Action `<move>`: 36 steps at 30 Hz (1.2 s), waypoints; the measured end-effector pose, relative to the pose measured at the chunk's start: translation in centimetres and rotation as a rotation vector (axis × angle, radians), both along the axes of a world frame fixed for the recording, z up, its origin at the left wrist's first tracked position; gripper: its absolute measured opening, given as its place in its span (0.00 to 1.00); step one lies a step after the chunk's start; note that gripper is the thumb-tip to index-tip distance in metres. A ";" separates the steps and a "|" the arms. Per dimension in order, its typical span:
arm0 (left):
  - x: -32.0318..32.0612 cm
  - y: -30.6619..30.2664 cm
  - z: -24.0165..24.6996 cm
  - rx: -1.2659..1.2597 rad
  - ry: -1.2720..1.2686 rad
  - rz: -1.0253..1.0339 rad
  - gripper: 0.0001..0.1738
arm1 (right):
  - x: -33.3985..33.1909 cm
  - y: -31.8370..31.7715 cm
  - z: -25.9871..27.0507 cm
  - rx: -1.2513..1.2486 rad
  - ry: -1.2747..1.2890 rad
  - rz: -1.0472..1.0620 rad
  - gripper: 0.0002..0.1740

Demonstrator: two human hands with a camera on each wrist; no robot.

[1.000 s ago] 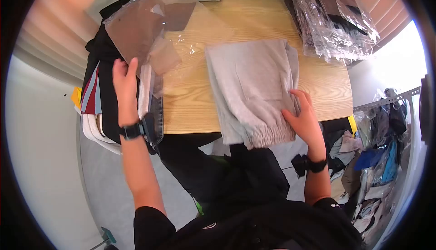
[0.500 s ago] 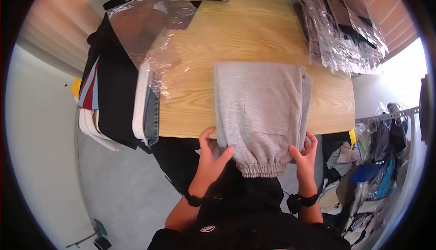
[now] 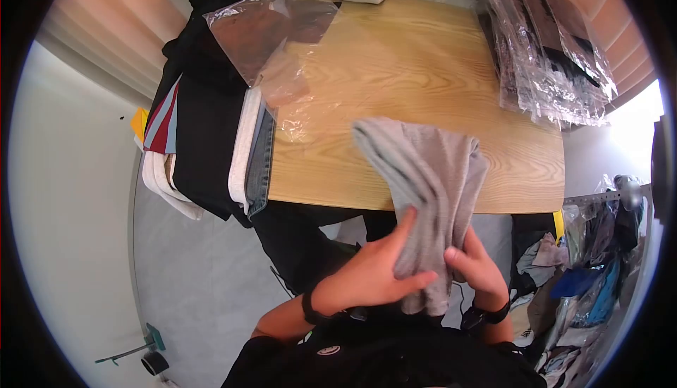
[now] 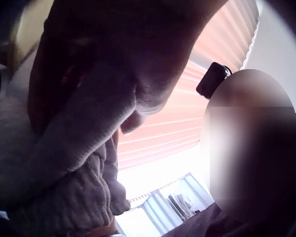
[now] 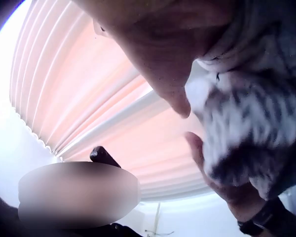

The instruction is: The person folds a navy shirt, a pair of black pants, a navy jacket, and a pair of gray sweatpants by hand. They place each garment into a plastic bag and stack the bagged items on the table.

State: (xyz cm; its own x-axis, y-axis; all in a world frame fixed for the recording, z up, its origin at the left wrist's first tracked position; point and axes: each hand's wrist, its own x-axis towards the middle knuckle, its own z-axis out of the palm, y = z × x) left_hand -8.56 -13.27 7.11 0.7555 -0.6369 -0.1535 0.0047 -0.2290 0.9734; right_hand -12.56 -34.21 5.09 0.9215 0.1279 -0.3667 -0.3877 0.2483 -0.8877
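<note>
Since before, both hands raised the bunched, ribbed-cuffed grey sweatpants (image 3: 430, 176).

The sweatpants (image 3: 430, 169) drape over the table's (image 3: 395, 57) near edge, their near end between the left hand (image 3: 367, 272) and the right hand (image 3: 483, 268); a stack of folded clothes (image 3: 211, 141) lies on the table's left edge, a plastic bag (image 3: 257, 28) on top; a pile of plastic bags (image 3: 550, 50) sits far right; a heap of clothes (image 3: 585, 275) lies on the floor, right.

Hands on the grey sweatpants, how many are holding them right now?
2. The left hand grips the grey sweatpants at their lower end from the left. The right hand holds the same end from the right, close beside it. Neither is hidden.
</note>
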 end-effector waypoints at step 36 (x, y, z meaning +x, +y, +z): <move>11.1 3.4 -4.2 0.627 -1.002 0.230 0.21 | -0.7 -3.7 -1.0 -0.500 -0.279 0.298 0.35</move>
State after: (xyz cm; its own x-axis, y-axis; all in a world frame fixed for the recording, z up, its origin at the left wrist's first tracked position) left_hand 2.53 -9.90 2.90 0.8025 -0.4959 0.3317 -0.5867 -0.7570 0.2877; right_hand -13.21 -37.91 4.10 0.9421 0.2690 -0.2000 -0.1139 -0.3043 -0.9457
